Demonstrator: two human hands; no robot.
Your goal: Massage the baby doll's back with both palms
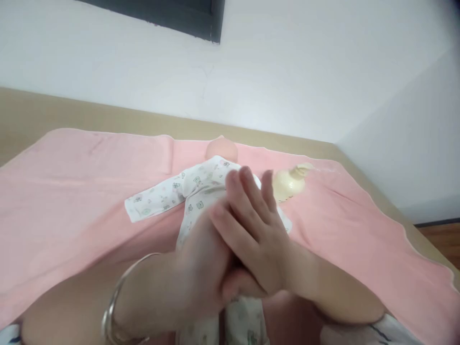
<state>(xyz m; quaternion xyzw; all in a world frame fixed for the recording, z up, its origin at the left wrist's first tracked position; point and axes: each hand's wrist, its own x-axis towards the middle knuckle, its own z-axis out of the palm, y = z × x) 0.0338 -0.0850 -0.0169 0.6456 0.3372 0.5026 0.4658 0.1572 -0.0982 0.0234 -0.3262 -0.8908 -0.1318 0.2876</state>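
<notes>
My left hand [201, 263], with a silver bangle [114, 306] on its wrist, presses palm to palm against my right hand [264, 239]. The right hand's fingers are stretched out and slightly apart over the left. Most of the left fingers are hidden behind it and blurred. Below and beyond both hands lies what looks like a baby doll in a white outfit [201, 187] with small printed figures. Its smooth head [222, 148] points to the wall, and my hands cover part of its body. Right of the hands is a pale yellow pump bottle [289, 184].
A pink sheet [72, 191] with a white edge lies under the doll and bottle, on a tan surface [53, 108]. Behind it rises a white wall [273, 72] with a dark frame [187, 19] at the top. Brown floor [440, 239] shows at the right.
</notes>
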